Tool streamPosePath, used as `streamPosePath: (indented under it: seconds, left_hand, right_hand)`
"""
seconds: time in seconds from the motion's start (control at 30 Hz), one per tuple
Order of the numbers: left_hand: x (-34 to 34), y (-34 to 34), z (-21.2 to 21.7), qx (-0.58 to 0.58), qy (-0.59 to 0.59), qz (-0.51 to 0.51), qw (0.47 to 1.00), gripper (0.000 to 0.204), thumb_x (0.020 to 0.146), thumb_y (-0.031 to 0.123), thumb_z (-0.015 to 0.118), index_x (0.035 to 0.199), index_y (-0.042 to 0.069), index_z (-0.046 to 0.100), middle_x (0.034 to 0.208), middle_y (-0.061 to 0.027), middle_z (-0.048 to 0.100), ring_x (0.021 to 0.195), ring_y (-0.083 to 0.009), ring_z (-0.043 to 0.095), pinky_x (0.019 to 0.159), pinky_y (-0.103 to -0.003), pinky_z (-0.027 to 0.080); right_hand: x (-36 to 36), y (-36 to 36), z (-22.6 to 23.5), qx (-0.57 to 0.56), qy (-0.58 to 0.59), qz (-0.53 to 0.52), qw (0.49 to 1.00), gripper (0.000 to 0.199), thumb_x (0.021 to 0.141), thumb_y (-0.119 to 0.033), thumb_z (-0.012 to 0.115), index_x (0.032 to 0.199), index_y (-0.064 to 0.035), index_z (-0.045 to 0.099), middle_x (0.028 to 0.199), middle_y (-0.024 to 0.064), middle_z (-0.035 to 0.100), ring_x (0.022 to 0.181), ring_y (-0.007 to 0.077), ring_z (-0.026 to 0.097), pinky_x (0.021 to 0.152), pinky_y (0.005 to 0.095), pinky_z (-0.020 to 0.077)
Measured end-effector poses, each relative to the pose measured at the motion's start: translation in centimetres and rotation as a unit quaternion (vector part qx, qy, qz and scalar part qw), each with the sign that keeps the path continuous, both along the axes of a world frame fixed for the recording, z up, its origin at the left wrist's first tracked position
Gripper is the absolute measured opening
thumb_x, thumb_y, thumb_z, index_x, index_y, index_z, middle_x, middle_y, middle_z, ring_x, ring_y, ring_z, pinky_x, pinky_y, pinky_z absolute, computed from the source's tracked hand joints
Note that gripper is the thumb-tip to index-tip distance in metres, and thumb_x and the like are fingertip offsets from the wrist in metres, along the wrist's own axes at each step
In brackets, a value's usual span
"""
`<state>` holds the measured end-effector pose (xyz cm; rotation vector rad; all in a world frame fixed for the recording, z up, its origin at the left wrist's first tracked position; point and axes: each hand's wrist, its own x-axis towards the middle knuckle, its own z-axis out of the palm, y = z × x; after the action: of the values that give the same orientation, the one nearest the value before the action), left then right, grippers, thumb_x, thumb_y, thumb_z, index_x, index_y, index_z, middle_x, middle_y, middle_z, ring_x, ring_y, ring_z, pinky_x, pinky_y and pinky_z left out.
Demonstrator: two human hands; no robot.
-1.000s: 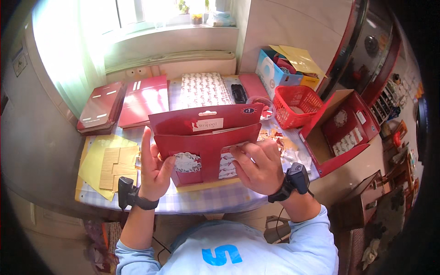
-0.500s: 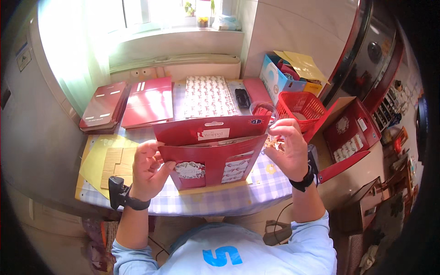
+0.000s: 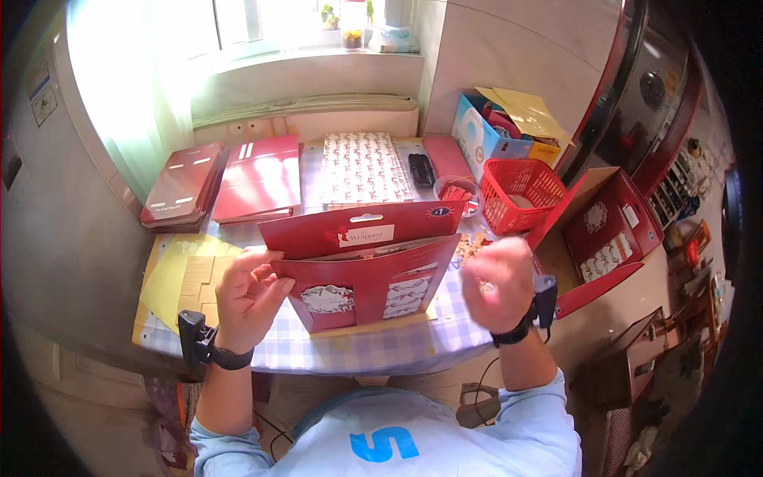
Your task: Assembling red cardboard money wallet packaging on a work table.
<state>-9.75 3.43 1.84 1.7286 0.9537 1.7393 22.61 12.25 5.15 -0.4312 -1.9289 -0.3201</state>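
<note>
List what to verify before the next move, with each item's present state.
1. Left hand gripping the red packet at its left edge: ok.
2. Right hand off the packet: ok, a gap shows.
3. Right hand holding nothing: cannot tell, it is blurred.
4. Packet's top open: ok, the front panel stands away from the back.
5. Contents fully seated: cannot tell, mostly hidden.
6. Table beside the packet free of scraps: not ok, small brown pieces lie there.

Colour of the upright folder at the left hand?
The folder is dark red; it shows best in the head view, the only one.
</note>
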Motion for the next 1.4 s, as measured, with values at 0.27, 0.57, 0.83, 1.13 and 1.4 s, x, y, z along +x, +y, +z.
streamPosePath:
  seconds: [0.27, 0.57, 0.83, 1.13, 1.4]
  left_hand:
    - [0.0, 0.2, 0.3, -0.001, -0.014, -0.021, 1.0, 0.035, 0.086, -0.011, 0.063, 0.117, 0.001, 0.053, 0.114, -0.0136, 0.062, 0.106, -0.0203, 0.063, 0.087, -0.031, 0.055]
    - [-0.3, 0.7, 0.0, 0.013, -0.007, -0.015, 1.0, 0.036, 0.086, -0.013, 0.062, 0.117, 0.001, 0.051, 0.115, -0.0137, 0.063, 0.102, -0.0197, 0.064, 0.087, -0.031, 0.055]
    - [0.0, 0.8, 0.3, 0.001, -0.035, -0.022, 0.999, 0.034, 0.087, -0.012, 0.062, 0.117, 0.0, 0.054, 0.112, -0.0113, 0.063, 0.099, -0.0167, 0.064, 0.085, -0.028, 0.054]
    - [-0.2, 1.8, 0.5, 0.0, 0.001, 0.009, 1.0, 0.047, 0.088, -0.001, 0.066, 0.132, 0.005, 0.049, 0.122, -0.0098, 0.061, 0.108, -0.0195, 0.062, 0.09, -0.031, 0.052]
    - [-1.5, 5.3, 0.0, -0.121, -0.068, -0.018, 0.99, 0.045, 0.093, -0.002, 0.057, 0.137, 0.004, 0.047, 0.116, -0.0082, 0.062, 0.097, -0.0113, 0.061, 0.079, -0.023, 0.051]
  right_hand:
    - [-2.7, -1.1, -0.5, 0.065, -0.163, -0.043, 0.984, 0.028, 0.072, -0.011, 0.068, 0.099, -0.0062, 0.07, 0.095, 0.0031, 0.059, 0.082, 0.0168, 0.054, 0.07, 0.0327, 0.0417]
    - [-2.8, -0.3, 0.6, 0.092, -0.214, -0.021, 0.972, 0.022, 0.072, -0.012, 0.065, 0.093, -0.0063, 0.068, 0.095, 0.0038, 0.059, 0.083, 0.0169, 0.055, 0.073, 0.032, 0.0433]
    - [-2.9, 0.0, 0.9, 0.112, -0.236, -0.007, 0.965, 0.019, 0.071, -0.007, 0.072, 0.09, -0.0044, 0.07, 0.093, 0.0029, 0.058, 0.082, 0.0177, 0.055, 0.071, 0.0326, 0.0443]
    - [-1.5, 1.6, 0.7, -0.054, -0.077, 0.028, 0.995, 0.034, 0.068, -0.008, 0.076, 0.1, -0.0107, 0.065, 0.102, 0.0068, 0.059, 0.091, 0.0244, 0.056, 0.079, 0.0372, 0.0455]
    - [-1.0, 6.9, -2.4, -0.584, 0.126, 0.273, 0.754, 0.049, 0.09, -0.008, 0.066, 0.133, -0.004, 0.045, 0.106, 0.0069, 0.062, 0.093, 0.01, 0.061, 0.078, 0.024, 0.0507]
